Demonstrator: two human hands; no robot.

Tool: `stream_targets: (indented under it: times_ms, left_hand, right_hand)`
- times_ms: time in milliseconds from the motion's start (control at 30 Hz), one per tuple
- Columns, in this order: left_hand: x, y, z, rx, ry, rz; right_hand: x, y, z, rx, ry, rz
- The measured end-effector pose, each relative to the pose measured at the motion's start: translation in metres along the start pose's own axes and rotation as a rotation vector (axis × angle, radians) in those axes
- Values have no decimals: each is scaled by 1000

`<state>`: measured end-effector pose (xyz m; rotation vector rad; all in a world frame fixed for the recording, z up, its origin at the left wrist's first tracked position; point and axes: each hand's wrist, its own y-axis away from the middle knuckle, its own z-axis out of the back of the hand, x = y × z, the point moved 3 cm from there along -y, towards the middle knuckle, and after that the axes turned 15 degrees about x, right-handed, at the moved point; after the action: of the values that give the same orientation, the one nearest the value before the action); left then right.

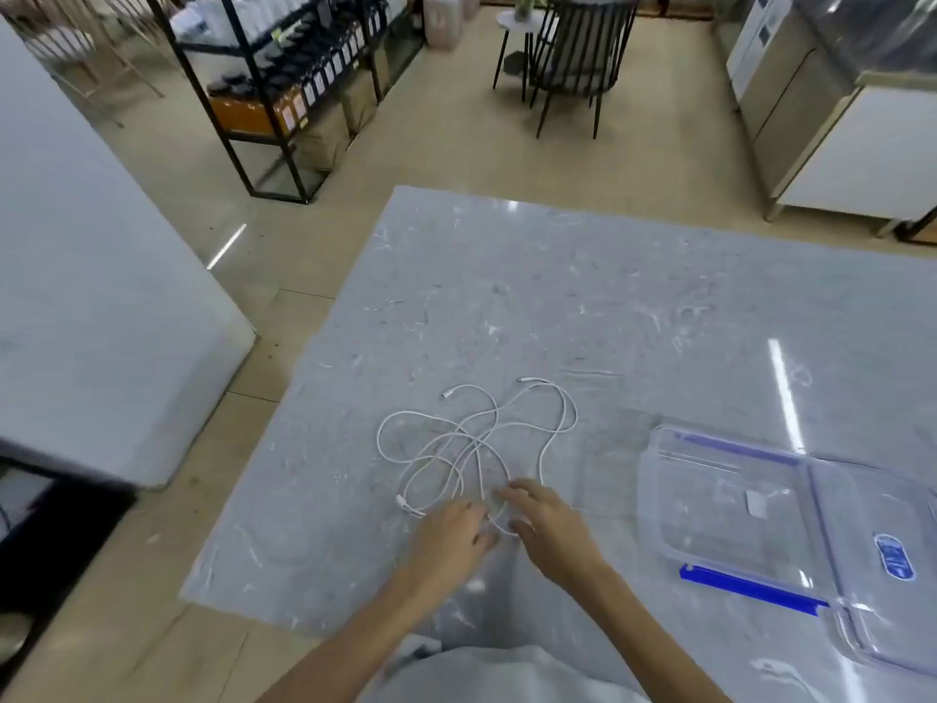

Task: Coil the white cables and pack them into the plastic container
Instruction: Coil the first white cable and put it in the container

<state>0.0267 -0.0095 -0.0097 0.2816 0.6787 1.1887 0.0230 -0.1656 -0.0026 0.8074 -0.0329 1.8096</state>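
Observation:
A loose tangle of thin white cables [471, 428] lies spread on the grey marble table [583, 307], with plug ends sticking out at the far side and near left. My left hand [451, 537] and my right hand [547, 525] rest at the tangle's near edge, fingers spread and touching the closest loops. Neither hand visibly grips a cable. To the right sits the clear plastic container [730, 504] with blue clips, open and with nothing in it, its lid [877, 550] folded out to the right.
The table's left edge drops to a beige tiled floor. A black metal shelf rack [284, 83] and a dark chair [578, 58] stand far beyond the table. A white counter [862, 154] is at the far right.

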Motion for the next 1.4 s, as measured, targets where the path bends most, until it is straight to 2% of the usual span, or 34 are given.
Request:
stream_targets:
  times_ms: [100, 167, 200, 267, 333, 400, 467, 533, 667, 767, 833, 933, 1000, 1067, 1167, 1233, 1300, 1400]
  left_hand:
    - [-3, -5, -14, 64, -129, 8]
    - [-1, -6, -10, 115, -59, -9]
    - [2, -5, -3, 140, 90, -27]
    - [5, 0, 20, 254, 545, -99]
    - [-2, 11, 58, 339, 894, -266]
    - [-13, 27, 115, 360, 1109, -515]
    - [-24, 41, 178, 351, 1257, -734]
    - [-33, 52, 231, 303, 1299, -875]
    - [-40, 58, 280, 178, 1305, -988]
    - [-34, 50, 280, 3, 1291, -932]
    - [-28, 46, 277, -48, 1418, -906]
    - [-36, 44, 283, 162, 1686, -948]
    - [-50, 45, 291, 291, 1686, -934]
    - [-68, 44, 298, 354, 1584, -902]
    - [-95, 42, 308, 393, 1503, -848]
    - [-113, 42, 314, 464, 1495, -831]
    - [-130, 44, 315, 574, 1465, -819]
    - [-145, 45, 308, 702, 1375, -837]
  right_hand:
    - [4, -9, -15, 74, 58, 11]
    - [3, -13, -17, 83, 69, 15]
    - [4, -14, -14, 77, 71, 32]
    - [9, -16, -1, 54, 12, 92]
    - [18, -22, 24, -29, -170, 118]
    - [29, -30, 55, -96, -332, 111]
    - [42, -41, 80, -54, -512, 108]
    - [58, -53, 96, 48, -691, 122]
    - [87, -65, 120, 249, -689, 195]
    - [91, -60, 152, 168, -833, 255]
    - [85, -55, 177, 57, -898, 267]
    - [73, -55, 191, 15, -735, 138]
    - [65, -55, 185, 75, -596, 4]
    - [58, -48, 185, 26, -584, -34]
    - [64, -25, 220, -279, -759, 234]
    - [77, -16, 248, -368, -808, 396]
    - [90, -10, 263, -378, -834, 424]
    - [91, -4, 263, -437, -936, 362]
